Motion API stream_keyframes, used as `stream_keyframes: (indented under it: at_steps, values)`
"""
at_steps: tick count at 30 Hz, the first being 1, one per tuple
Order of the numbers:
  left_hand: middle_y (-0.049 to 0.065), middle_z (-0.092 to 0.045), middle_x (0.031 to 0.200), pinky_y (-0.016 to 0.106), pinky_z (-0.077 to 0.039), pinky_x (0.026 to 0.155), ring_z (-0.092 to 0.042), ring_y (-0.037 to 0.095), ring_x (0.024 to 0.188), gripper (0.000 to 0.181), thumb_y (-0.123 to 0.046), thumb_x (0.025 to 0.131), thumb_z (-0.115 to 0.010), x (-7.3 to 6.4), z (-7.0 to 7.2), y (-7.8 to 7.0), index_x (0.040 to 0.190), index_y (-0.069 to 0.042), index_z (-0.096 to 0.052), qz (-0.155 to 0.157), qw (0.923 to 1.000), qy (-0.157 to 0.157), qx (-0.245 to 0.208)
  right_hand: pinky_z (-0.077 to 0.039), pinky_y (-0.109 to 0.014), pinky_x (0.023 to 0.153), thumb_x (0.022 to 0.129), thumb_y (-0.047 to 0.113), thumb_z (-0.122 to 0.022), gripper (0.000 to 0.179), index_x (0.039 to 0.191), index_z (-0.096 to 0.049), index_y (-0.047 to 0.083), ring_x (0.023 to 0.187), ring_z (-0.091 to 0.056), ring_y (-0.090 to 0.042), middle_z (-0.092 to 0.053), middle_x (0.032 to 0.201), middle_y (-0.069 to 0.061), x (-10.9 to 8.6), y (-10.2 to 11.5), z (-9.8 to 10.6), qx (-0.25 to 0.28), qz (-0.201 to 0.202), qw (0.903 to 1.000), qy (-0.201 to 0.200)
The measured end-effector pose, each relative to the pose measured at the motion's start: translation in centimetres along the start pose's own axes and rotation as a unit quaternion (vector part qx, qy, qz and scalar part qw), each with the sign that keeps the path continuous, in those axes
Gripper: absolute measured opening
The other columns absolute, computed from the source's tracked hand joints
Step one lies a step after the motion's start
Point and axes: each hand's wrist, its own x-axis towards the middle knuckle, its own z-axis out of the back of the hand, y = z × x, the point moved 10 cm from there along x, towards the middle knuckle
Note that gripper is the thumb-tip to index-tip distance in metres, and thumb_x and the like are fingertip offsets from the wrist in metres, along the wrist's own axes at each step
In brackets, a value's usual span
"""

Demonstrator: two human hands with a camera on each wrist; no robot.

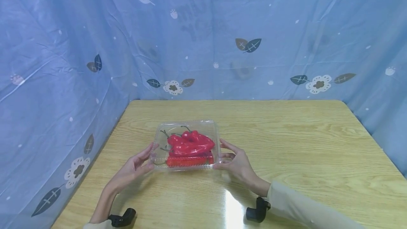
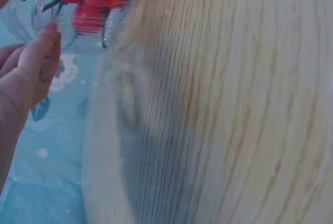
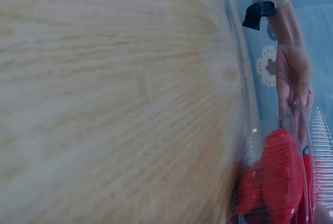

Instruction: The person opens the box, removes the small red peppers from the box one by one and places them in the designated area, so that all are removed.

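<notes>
A clear plastic clamshell box (image 1: pixel 203 125) is held between both hands, seemingly a little above the table. Inside lie several red peppers (image 1: pixel 190 145) with thin green stems. At the box's left edge, my left hand (image 1: pixel 131 170) pinches the rim between thumb and fingers; the left wrist view has this grip at its upper left. My right hand (image 1: pixel 240 166) grips the opposite edge, thumb at the near corner and fingers along the side. In the right wrist view the peppers (image 3: pixel 281 174) show through ribbed plastic, while the right hand itself is mostly hidden.
A light wood-grain table (image 1: pixel 302 144) spreads under the hands, with a bright glare patch near its front. Blue leaf-and-flower curtains (image 1: pixel 203 38) hang behind it and along the sides. Each wrist carries a black camera mount (image 1: pixel 258 210).
</notes>
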Motion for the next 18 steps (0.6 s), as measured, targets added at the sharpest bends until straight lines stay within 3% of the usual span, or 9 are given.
stream_keyframes:
  at_steps: [6,10,18]
  values:
    - [0.007,-0.020,0.157,0.017,-0.035,0.099,-0.021,0.040,0.138,0.067,-0.008,0.099,-0.050,0.03,-0.18,-0.14,0.154,-0.010,-0.012,0.002,1.0000,0.003,0.000,-0.055,-0.030,0.074,0.061,-0.013,-0.083,0.085,0.138,-0.052,0.006,0.095,-0.062,-0.025,-0.052,0.129,-0.016,-0.16,-0.29,0.00,-0.020,-0.004,0.9995,-0.023]
    - [0.010,-0.018,0.158,0.016,-0.035,0.098,-0.017,0.042,0.139,0.068,-0.007,0.099,-0.050,0.03,-0.24,-0.30,0.154,-0.008,-0.011,0.001,0.9999,0.007,-0.008,-0.055,-0.027,0.075,0.062,-0.009,-0.084,0.083,0.138,-0.052,0.006,0.092,-0.062,-0.022,-0.058,0.117,-0.013,-0.19,-0.28,0.05,-0.046,0.001,0.9983,-0.035]
    - [0.011,-0.017,0.158,0.016,-0.036,0.097,-0.017,0.042,0.139,0.067,-0.006,0.099,-0.051,0.12,-0.16,-0.39,0.154,-0.007,-0.013,-0.001,0.9999,0.010,0.004,-0.054,-0.025,0.075,0.067,-0.004,-0.083,0.083,0.141,-0.046,0.002,0.087,-0.066,-0.022,-0.066,0.100,-0.010,-0.13,-0.08,0.10,-0.071,0.018,0.9971,-0.020]
